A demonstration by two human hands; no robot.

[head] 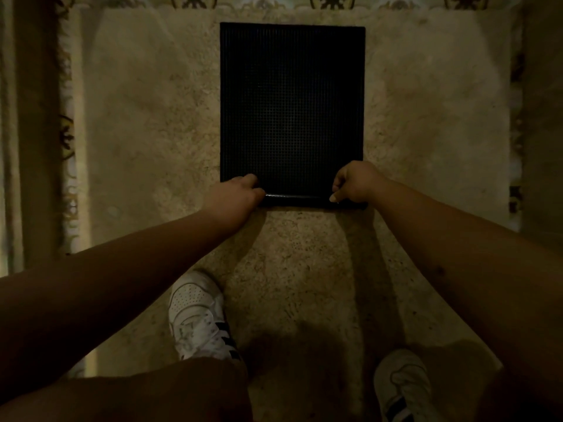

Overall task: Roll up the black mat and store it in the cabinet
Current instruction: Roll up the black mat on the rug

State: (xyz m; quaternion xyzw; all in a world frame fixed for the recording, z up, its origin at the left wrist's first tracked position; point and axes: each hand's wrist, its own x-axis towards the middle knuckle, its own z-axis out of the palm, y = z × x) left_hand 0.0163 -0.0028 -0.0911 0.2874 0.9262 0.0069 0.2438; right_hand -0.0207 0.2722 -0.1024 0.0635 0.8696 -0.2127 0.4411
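Note:
The black mat (pixel 292 102) lies flat on a beige carpet, a rectangle with a fine grid texture. Its near edge is curled over into a thin roll (pixel 297 198). My left hand (pixel 236 191) grips the near left corner of that curled edge. My right hand (pixel 355 182) grips the near right corner, fingers closed over the roll. No cabinet is in view.
The beige carpet (pixel 152 132) has a patterned border at the left (pixel 67 132), top and right. A curtain or wall (pixel 18 132) runs down the far left. My two white sneakers (pixel 198 318) (pixel 402 388) stand on the carpet below the mat.

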